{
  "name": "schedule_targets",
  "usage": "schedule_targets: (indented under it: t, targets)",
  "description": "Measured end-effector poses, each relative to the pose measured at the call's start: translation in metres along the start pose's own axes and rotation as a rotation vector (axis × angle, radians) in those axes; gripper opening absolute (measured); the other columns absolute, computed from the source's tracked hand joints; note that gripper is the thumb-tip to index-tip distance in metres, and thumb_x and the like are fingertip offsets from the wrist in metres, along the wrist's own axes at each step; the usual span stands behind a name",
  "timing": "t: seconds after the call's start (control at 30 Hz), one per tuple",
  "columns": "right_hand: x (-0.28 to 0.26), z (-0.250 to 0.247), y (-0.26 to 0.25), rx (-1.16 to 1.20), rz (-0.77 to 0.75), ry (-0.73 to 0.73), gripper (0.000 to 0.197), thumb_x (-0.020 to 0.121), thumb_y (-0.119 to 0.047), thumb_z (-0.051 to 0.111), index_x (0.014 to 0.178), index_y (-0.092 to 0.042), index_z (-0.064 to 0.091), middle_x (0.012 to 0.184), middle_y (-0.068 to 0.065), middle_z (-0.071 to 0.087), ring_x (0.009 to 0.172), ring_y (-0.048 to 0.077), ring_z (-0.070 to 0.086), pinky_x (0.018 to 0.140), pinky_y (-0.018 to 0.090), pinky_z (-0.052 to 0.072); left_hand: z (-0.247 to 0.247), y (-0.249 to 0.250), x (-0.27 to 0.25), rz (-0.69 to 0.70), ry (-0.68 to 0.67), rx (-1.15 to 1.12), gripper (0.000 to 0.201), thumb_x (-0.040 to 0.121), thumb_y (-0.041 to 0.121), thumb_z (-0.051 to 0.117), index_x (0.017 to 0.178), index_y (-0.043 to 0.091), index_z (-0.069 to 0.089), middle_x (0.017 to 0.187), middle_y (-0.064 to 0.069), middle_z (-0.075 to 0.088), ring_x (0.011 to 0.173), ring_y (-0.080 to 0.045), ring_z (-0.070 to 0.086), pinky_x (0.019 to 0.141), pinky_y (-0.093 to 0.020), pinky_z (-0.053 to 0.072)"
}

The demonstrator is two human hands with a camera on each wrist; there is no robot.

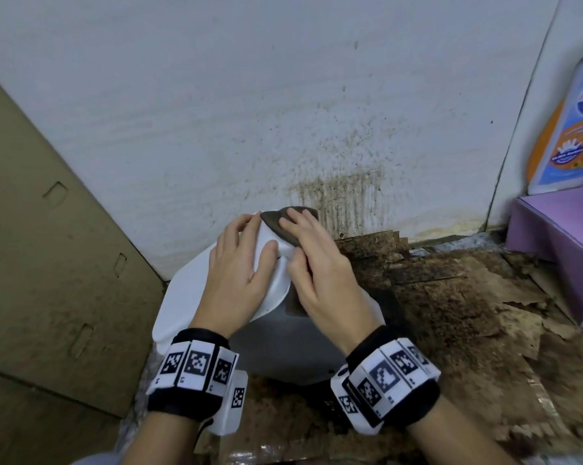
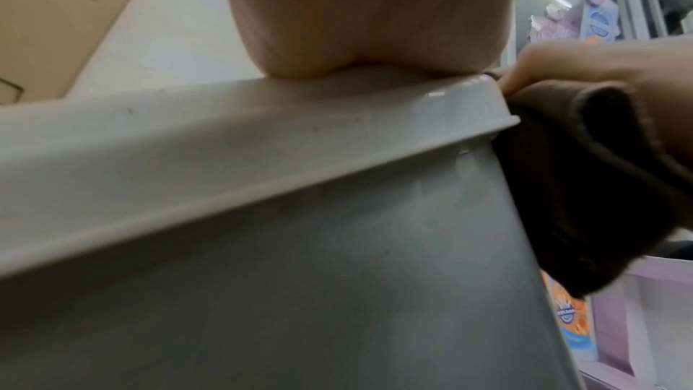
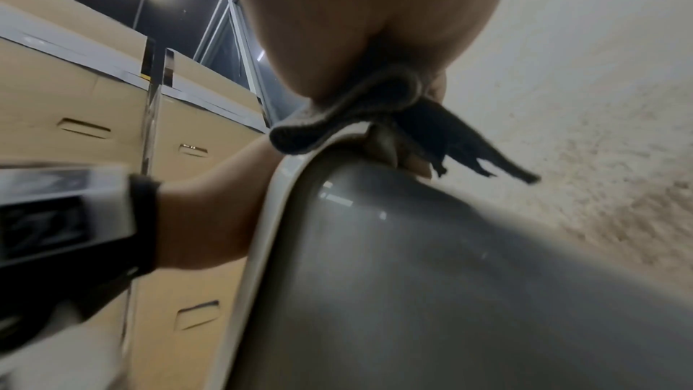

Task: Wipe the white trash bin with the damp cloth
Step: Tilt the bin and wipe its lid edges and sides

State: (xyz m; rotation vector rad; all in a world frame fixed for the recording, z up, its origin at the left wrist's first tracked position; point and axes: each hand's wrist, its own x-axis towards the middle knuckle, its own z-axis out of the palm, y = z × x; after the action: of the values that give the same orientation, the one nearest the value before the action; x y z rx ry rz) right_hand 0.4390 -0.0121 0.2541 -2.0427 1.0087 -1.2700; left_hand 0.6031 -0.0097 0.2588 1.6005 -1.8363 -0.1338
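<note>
The white trash bin (image 1: 283,347) stands against the wall, its white lid (image 1: 182,297) tilted toward me. My left hand (image 1: 246,253) lies flat on the lid with fingers reaching its far edge. The dark damp cloth (image 1: 280,223) is folded over the lid's far right corner. My right hand (image 1: 306,236) holds it there, fingers on top and thumb below. In the left wrist view the cloth (image 2: 562,189) hangs down beside the bin's wall (image 2: 262,278). In the right wrist view the cloth (image 3: 356,105) wraps the rim of the bin (image 3: 412,278).
Cardboard boxes (image 1: 48,229) stand close on the left. The white wall (image 1: 343,196) behind the bin is stained brown. Torn, dirty cardboard (image 1: 451,297) covers the floor to the right. A purple box (image 1: 558,236) and a bottle (image 1: 575,122) sit at far right.
</note>
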Motion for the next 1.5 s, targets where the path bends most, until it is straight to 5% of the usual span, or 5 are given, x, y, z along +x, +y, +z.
schedule_targets:
  t: [0.43,0.93,1.17,1.3,1.5]
  targets:
    - [0.03,-0.004,0.006,0.011,0.078,-0.025,0.043,0.106,-0.013,0.038,0.148,-0.008,0.047,0.159,0.004,0.04,0.152,0.013,0.025,0.124,0.028,0.021,0.004,0.006,-0.002,-0.01,-0.01,0.059,0.068,0.099,0.058,0.02,0.156,0.024,0.034,0.153,0.006,0.035,0.141,-0.009,0.031,0.115,-0.029,0.023]
    - [0.02,0.002,0.007,0.005,0.019,0.052,0.042,0.105,-0.012,0.037,0.144,-0.007,0.05,0.155,0.002,0.043,0.147,0.005,0.027,0.116,0.006,0.014,0.005,0.008,0.0,-0.003,-0.004,0.07,0.066,0.1,0.057,0.02,0.154,0.022,0.036,0.152,0.005,0.037,0.14,-0.012,0.034,0.117,-0.038,0.028]
    - [0.024,-0.007,0.014,0.322,0.265,0.161,0.043,0.107,-0.014,0.034,0.139,-0.034,0.055,0.1,-0.011,0.073,0.069,0.01,0.057,0.066,0.017,0.046,0.007,0.013,0.002,-0.001,0.004,0.082,0.066,0.099,0.057,0.023,0.154,0.022,0.037,0.152,0.005,0.038,0.139,-0.012,0.033,0.116,-0.034,0.027]
    - [0.002,0.006,0.027,0.373,0.363,0.133,0.045,0.109,-0.02,0.033,0.148,-0.037,0.047,0.089,-0.039,0.066,0.099,0.018,0.062,0.085,0.028,0.052,0.003,0.007,0.001,-0.019,0.015,0.06,0.067,0.099,0.057,0.022,0.154,0.023,0.037,0.152,0.007,0.037,0.14,-0.012,0.033,0.117,-0.034,0.026]
    - [-0.024,0.035,0.052,0.285,0.32,0.09,0.046,0.11,-0.025,0.032,0.155,-0.036,0.032,0.159,-0.021,0.034,0.147,-0.007,0.024,0.123,0.026,0.024,0.0,0.003,-0.001,-0.035,0.021,0.047,0.068,0.098,0.059,0.021,0.154,0.023,0.037,0.151,0.007,0.037,0.139,-0.012,0.034,0.115,-0.032,0.025]
